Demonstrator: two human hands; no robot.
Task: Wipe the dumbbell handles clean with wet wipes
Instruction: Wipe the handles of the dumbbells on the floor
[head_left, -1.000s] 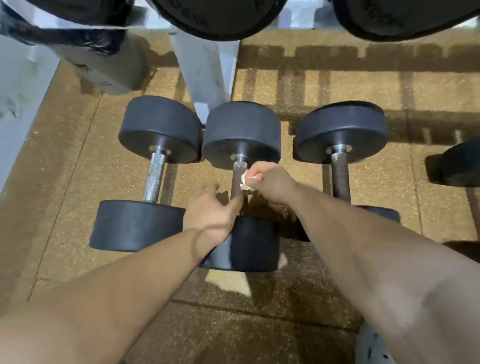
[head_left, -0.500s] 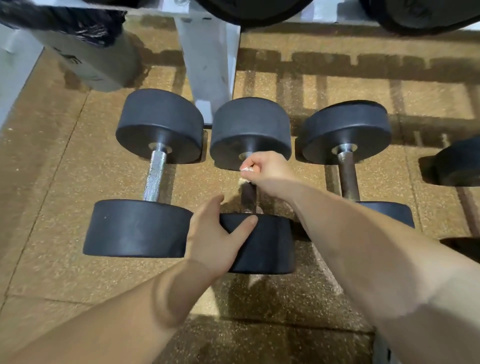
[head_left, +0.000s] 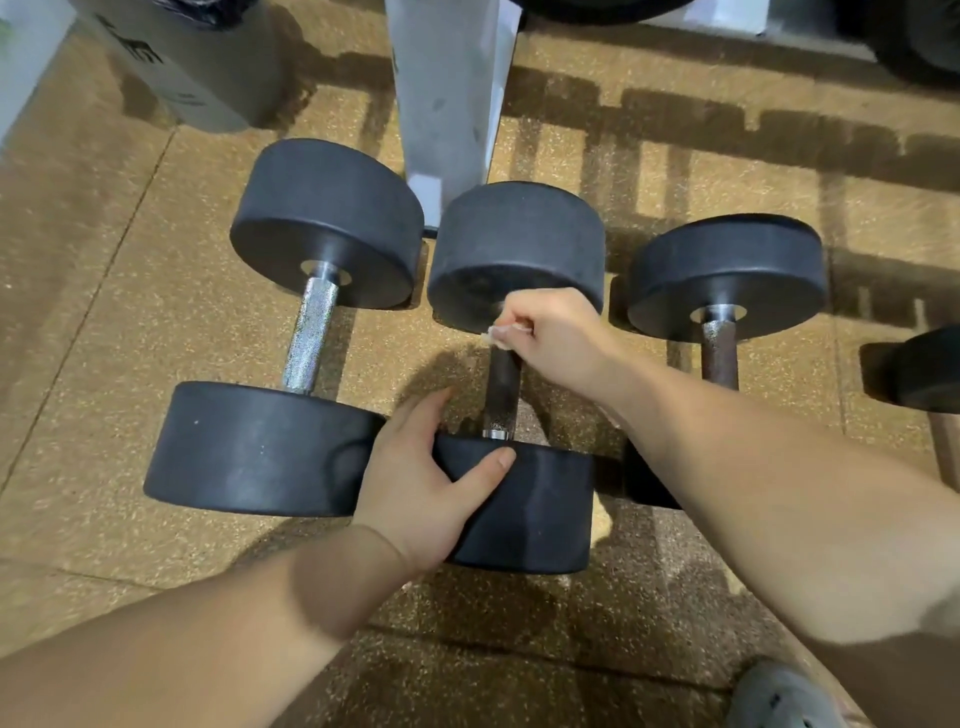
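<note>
Black dumbbell heads (head_left: 327, 223), one silver knurled handle (head_left: 310, 338), speckled tan floor (head_left: 130, 291).

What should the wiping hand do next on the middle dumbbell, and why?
Probably slide the right hand with its wet wipe down the handle toward the near head. The hand grips the handle's far end, the stretch below it is bare and dark, and the left hand steadies the middle dumbbell.
</note>
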